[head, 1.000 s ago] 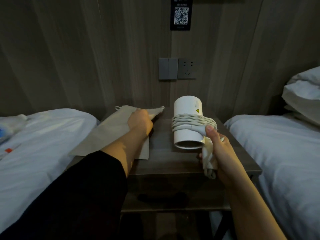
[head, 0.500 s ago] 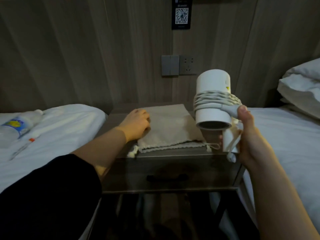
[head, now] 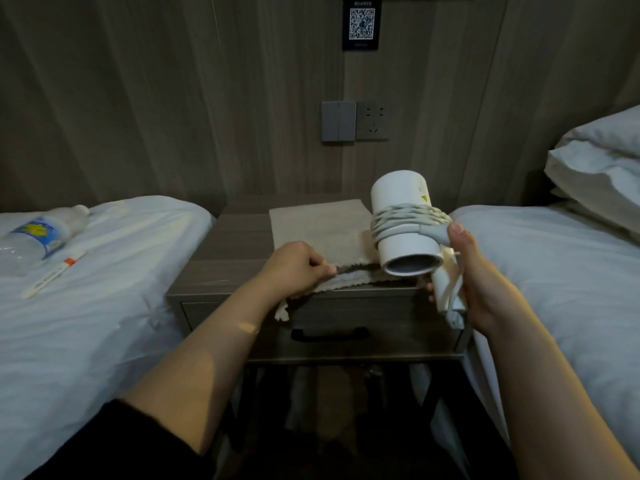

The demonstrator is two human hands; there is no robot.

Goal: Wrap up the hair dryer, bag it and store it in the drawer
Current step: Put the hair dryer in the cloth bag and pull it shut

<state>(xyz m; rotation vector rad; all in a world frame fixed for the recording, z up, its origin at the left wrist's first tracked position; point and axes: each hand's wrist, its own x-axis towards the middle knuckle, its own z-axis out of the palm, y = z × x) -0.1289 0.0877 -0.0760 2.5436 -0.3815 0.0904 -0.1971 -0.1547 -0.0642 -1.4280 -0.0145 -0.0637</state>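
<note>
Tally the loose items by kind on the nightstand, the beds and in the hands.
Hair dryer: 1, held in the right hand
Cloth bag: 1, under the left hand
Water bottle: 1
Pen-like stick: 1
Pillows: 2
Total: 6

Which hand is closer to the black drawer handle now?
Left. The left hand pinches the cloth bag just above the drawer handle. The right hand holds the hair dryer further right.

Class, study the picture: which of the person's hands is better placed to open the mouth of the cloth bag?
Left. The left hand already pinches the cloth bag at its open edge, while the right hand holds the hair dryer.
</note>
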